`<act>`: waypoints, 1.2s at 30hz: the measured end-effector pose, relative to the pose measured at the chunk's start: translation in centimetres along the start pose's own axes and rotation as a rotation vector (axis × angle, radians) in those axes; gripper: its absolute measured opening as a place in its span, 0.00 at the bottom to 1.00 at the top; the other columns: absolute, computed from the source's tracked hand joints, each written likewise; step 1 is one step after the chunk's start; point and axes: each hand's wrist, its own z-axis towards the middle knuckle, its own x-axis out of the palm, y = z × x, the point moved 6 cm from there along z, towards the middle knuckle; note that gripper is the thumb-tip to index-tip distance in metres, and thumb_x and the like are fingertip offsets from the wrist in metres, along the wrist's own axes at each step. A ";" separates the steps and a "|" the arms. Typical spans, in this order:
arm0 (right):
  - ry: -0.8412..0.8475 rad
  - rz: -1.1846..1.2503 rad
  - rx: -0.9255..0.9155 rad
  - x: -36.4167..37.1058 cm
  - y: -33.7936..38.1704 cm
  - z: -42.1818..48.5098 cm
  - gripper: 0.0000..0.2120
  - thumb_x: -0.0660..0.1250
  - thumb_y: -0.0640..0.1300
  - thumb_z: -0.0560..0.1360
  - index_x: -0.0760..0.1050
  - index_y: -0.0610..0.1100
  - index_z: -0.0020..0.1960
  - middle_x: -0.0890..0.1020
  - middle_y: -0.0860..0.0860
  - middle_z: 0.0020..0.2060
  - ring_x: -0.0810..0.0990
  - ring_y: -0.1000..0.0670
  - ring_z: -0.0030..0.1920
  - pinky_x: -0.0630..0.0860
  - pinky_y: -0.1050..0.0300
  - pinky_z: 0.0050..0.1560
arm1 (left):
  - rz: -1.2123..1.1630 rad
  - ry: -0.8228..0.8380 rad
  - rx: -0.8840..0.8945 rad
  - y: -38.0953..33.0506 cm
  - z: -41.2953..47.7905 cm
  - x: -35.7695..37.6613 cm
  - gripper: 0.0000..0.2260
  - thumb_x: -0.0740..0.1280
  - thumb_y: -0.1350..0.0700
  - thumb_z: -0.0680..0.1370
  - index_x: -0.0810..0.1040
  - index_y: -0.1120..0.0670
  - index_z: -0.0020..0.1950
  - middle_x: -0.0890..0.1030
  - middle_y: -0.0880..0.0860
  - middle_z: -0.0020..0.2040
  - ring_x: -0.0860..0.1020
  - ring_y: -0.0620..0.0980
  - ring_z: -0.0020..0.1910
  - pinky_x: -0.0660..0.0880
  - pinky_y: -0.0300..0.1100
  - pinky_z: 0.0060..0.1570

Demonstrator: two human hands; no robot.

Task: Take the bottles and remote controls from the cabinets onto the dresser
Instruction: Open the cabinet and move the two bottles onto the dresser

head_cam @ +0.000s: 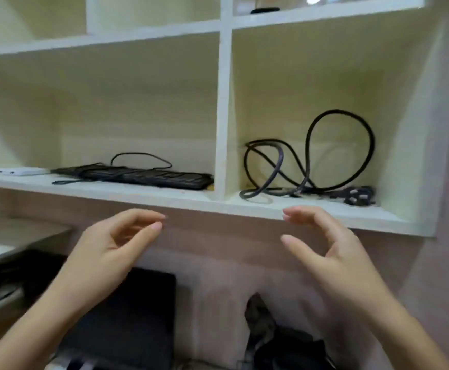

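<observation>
Right now both of my hands are up in front of the cabinet with nothing in them: my left hand [111, 247] and my right hand [332, 249] face each other below the front edge of the shelf [164, 200], fingers loosely curled and spread from the thumbs, touching nothing. I judge I hold them like this, raised and ready, because I am looking over the compartments for something to pick. What lies on the shelf is mostly not what I want: a black keyboard [148, 177] lies flat in the left compartment with its thin cord looped over it, and a thick black power cable [308, 161] is coiled in the right one, its plug resting at the far right. Bottles I cannot see anywhere. At the left end of the shelf, beside the keyboard, lies a flat white device [22, 171]; it might be a remote control, but it is too small and blurred to tell. Up on the higher shelf a dark flat object [264, 10] shows only its edge, so I cannot say what it is either. The dresser is not something I can pick out with certainty below my arms.
</observation>
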 end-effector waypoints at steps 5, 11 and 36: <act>0.282 0.276 0.087 7.5 0.0 -8.5 0.11 0.71 0.46 0.71 0.77 0.61 0.49 0.80 0.65 0.51 0.77 0.64 0.54 0.71 0.73 0.54 | 0.132 -0.118 -0.463 9.2 -16.9 -5.5 0.15 0.67 0.60 0.74 0.80 0.38 0.43 0.84 0.39 0.44 0.81 0.37 0.44 0.73 0.25 0.44; 0.832 0.378 0.501 18.8 -6.0 -23.5 0.14 0.69 0.40 0.72 0.74 0.58 0.48 0.82 0.55 0.45 0.79 0.55 0.47 0.75 0.59 0.51 | 0.215 -0.226 -1.062 10.7 -41.1 -6.4 0.06 0.65 0.60 0.76 0.78 0.49 0.44 0.83 0.51 0.47 0.79 0.50 0.48 0.68 0.17 0.38; 1.707 -0.146 1.042 45.0 -1.2 -54.8 0.03 0.62 0.38 0.76 0.70 0.44 0.47 0.75 0.47 0.44 0.75 0.48 0.42 0.68 0.60 0.37 | -0.076 -0.657 -2.090 11.5 -82.3 -19.3 0.12 0.59 0.58 0.79 0.73 0.60 0.61 0.76 0.54 0.56 0.75 0.52 0.51 0.68 0.41 0.46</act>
